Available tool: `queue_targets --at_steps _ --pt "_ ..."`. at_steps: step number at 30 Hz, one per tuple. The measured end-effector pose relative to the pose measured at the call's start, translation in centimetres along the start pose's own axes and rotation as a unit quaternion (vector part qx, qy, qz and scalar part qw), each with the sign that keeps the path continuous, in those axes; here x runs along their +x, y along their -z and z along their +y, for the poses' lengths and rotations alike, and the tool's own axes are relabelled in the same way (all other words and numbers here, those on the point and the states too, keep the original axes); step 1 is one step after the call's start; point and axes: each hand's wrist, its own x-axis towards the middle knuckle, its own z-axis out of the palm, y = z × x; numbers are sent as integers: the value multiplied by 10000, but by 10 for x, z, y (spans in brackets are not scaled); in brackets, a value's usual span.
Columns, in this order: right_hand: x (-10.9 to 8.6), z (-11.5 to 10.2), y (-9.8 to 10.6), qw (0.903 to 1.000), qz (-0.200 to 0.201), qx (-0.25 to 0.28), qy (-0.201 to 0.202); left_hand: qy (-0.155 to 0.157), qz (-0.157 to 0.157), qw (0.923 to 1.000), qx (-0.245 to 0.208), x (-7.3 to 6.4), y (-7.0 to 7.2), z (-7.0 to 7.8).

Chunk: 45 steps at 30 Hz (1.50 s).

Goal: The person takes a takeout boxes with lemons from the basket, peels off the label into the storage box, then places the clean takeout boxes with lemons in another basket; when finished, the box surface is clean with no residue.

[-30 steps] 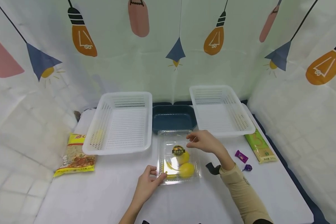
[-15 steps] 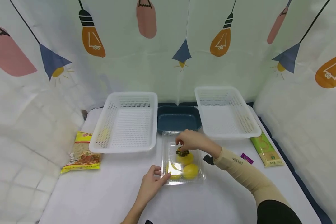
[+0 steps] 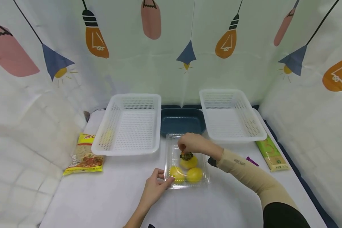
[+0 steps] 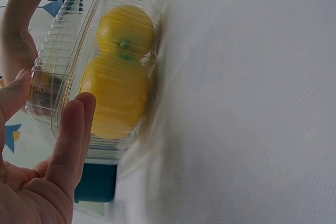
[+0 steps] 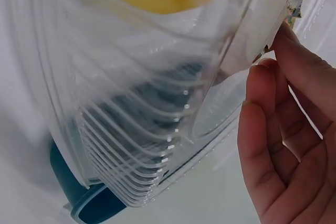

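Note:
A clear plastic clamshell box (image 3: 200,179) lies in the middle of the white table, lid down, with yellow round fruits (image 3: 194,174) inside. On its lid sits a black-and-gold sticker (image 3: 186,156). My left hand (image 3: 154,187) holds the box's near left corner, thumb on the lid and fingers along the side; in the left wrist view the fingers (image 4: 71,135) lie against the clear wall. My right hand (image 3: 194,143) reaches over the lid from the right. In the right wrist view its thumb and index finger pinch the sticker's edge (image 5: 265,51).
Two white perforated baskets (image 3: 125,151) (image 3: 233,138) stand at the back, with a dark blue dish (image 3: 183,130) between them. A yellow instant-noodle-like bag (image 3: 84,155) lies at left. At right are a green packet (image 3: 271,153) and a purple wrapped candy (image 3: 252,161), partly behind the right sleeve.
My right hand has moved left from the lid's right side onto the sticker, its fingertips closing there. The left hand keeps its hold on the box. The head view has shifted slightly.

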Motion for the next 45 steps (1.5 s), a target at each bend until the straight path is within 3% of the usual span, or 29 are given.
queue_targets --at_steps 21,27,35,45 --pt "-1 -13 17 9928 -79 -1143 346 -117 76 9999 -19 -3 1 0" --pt "1 -7 27 9932 212 -1079 393 -118 78 9999 -61 -5 1 -1" --pt "8 6 58 9948 622 -744 311 -156 108 9998 -81 -5 1 -1" --pt "35 40 78 9977 622 -263 -56 -112 68 9997 -185 -6 -1 -1"
